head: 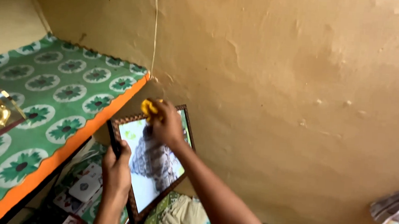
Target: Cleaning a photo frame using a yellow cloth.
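**Frame held left, cloth pressed right**

I saw the dark carved-wood picture frame (151, 167) tilted against the ochre plaster wall (281, 85), below the green floral-covered shelf (46, 87). My left hand (116, 167) was clamped on its left edge. My right hand (168, 124) was closed on a small yellow cloth (148, 107), pressed at the frame's top.

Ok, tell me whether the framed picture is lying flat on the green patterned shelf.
No: the framed picture is held up off the green shelf by the left hand, while the right hand presses a yellow cloth on it.
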